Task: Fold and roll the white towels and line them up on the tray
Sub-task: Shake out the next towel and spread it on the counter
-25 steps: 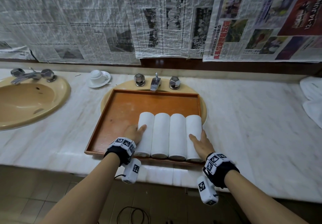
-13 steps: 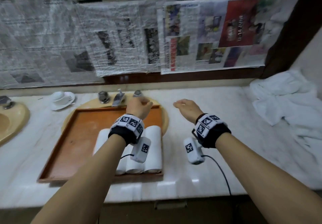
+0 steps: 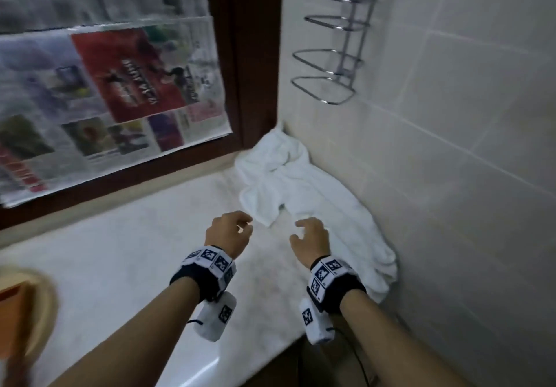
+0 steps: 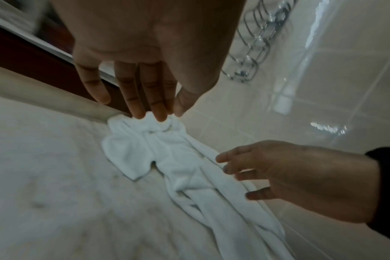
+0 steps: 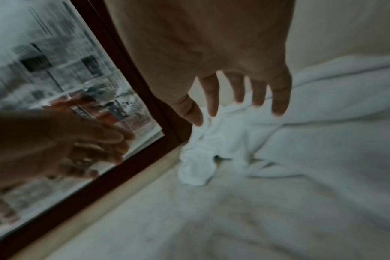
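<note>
A heap of loose white towels (image 3: 316, 200) lies crumpled in the counter's far right corner against the tiled wall. My left hand (image 3: 245, 225) hovers just short of the heap's near corner, fingers relaxed and empty. In the left wrist view the left hand (image 4: 145, 98) has its fingers straight above the towels (image 4: 167, 154). My right hand (image 3: 307, 233) hangs over the heap's near part, fingers spread and holding nothing. The right wrist view shows the right hand (image 5: 234, 102) above the cloth (image 5: 211, 140). Only a corner of the orange tray (image 3: 12, 296) shows at the left edge.
The marble counter (image 3: 135, 251) runs left from the towels. A chrome wire rack (image 3: 334, 55) hangs on the tiled wall above the heap. Newspaper (image 3: 120, 86) covers the mirror behind. A beige sink rim (image 3: 42, 305) lies under the tray.
Both hands left the rolled towels on the tray and moved right across the counter to the loose heap. My view swung right with them.
</note>
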